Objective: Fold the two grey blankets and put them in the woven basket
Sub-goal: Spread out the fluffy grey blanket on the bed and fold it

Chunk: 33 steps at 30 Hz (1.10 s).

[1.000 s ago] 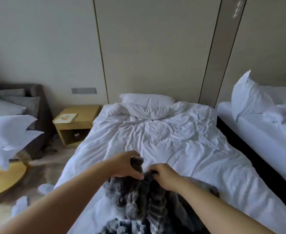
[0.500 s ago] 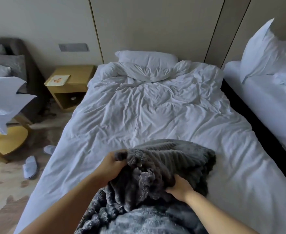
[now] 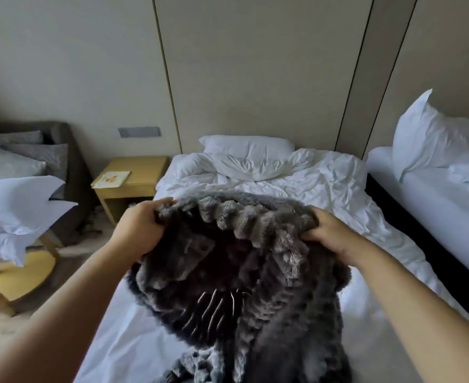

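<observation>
A dark grey ribbed furry blanket (image 3: 244,286) hangs bunched in front of me over the white bed (image 3: 324,194). My left hand (image 3: 139,228) grips its upper edge on the left, and my right hand (image 3: 330,233) grips the same edge on the right, about a blanket-width apart. The edge sags between them and the rest droops down onto the bed's foot. More grey fur shows at the bottom edge (image 3: 200,366); I cannot tell whether it is a second blanket. No woven basket is in view.
A wooden nightstand (image 3: 133,186) with a card stands left of the bed. Further left are a grey sofa (image 3: 62,167) with cushions and a wooden chair (image 3: 15,275) bearing white pillows. A second white bed (image 3: 443,205) with a pillow lies to the right across a dark gap.
Both hands have lifted the blanket off the bed and moved apart along its upper edge, so it now hangs spread between them. The camera has tilted up.
</observation>
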Available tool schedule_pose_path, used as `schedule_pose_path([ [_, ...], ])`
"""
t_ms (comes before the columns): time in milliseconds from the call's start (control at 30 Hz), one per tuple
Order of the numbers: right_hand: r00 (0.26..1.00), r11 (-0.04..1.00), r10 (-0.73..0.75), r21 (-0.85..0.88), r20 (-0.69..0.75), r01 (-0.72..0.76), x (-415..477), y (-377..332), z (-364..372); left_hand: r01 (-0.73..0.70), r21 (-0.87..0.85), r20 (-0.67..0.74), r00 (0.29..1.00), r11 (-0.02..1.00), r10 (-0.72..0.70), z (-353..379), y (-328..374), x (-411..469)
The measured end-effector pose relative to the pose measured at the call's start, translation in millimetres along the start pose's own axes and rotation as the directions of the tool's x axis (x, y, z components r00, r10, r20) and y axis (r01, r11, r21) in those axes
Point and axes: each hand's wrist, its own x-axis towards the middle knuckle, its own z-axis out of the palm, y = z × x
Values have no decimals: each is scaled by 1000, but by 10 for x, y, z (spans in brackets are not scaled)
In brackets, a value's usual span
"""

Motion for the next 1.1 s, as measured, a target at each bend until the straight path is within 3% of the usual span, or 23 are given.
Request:
schedule_pose_path([
  [67,939,992,121,-70,323,-104,-59,-189,-208,78,47,-109,991,996,-72,-116,-166,32],
  [167,752,900,417,-349,511,-262,-86,-90,-399,128,30,-239,964,991,-118,-174,-385,-35],
  [200,720,863,490,-394,491,-318,-74,0,-422,141,8,-257,957,990,-134,-167,-431,-67],
  [233,737,826,541,-421,405,-375,-58,106,-414,152,-21,-262,953,988,-152,-140,-472,-102],
  [267,790,774,571,-469,224,-426,-36,244,-392,157,-45,-264,950,987,-164,-96,-505,-134],
  [300,850,683,525,-574,-46,-453,-10,411,-366,159,-69,-264,949,985,-172,-43,-524,-169],
  [333,862,523,379,-690,-338,-500,-10,582,-320,157,-99,-259,949,983,-178,16,-535,-200],
  [367,831,390,203,-736,-518,-554,-56,724,-199,153,-137,-238,954,979,-183,77,-529,-228],
  [400,827,390,91,-744,-554,-542,-110,875,-44,148,-178,-204,962,973,-183,141,-521,-256],
  [433,868,489,125,-731,-480,-475,-168,1036,115,140,-212,-158,972,967,-176,207,-503,-288],
  [500,920,676,361,-638,-151,-369,-335,1339,454,114,-246,-57,990,963,-132,350,-458,-386],
  [567,841,709,525,-615,135,-344,-528,1586,708,79,-272,28,997,959,-75,494,-414,-510],
  [700,619,619,731,-663,288,-422,-832,2118,957,76,-310,146,989,948,-32,703,-406,-765],
  [767,503,525,827,-666,251,-531,-956,2292,1022,114,-322,170,984,940,-61,798,-471,-879],
  [833,498,422,862,-681,97,-598,-1068,2440,1071,178,-341,192,974,923,-117,914,-544,-993],
  [933,489,185,839,-721,-238,-668,-1225,2584,1089,236,-331,256,954,914,-153,1113,-620,-1156],
  [1000,496,143,799,-694,-340,-706,-1318,2685,1057,248,-325,284,946,913,-156,1220,-640,-1227],
  [1100,545,165,754,-698,-367,-697,-1386,2782,892,251,-315,300,941,915,-155,1307,-625,-1237],
])
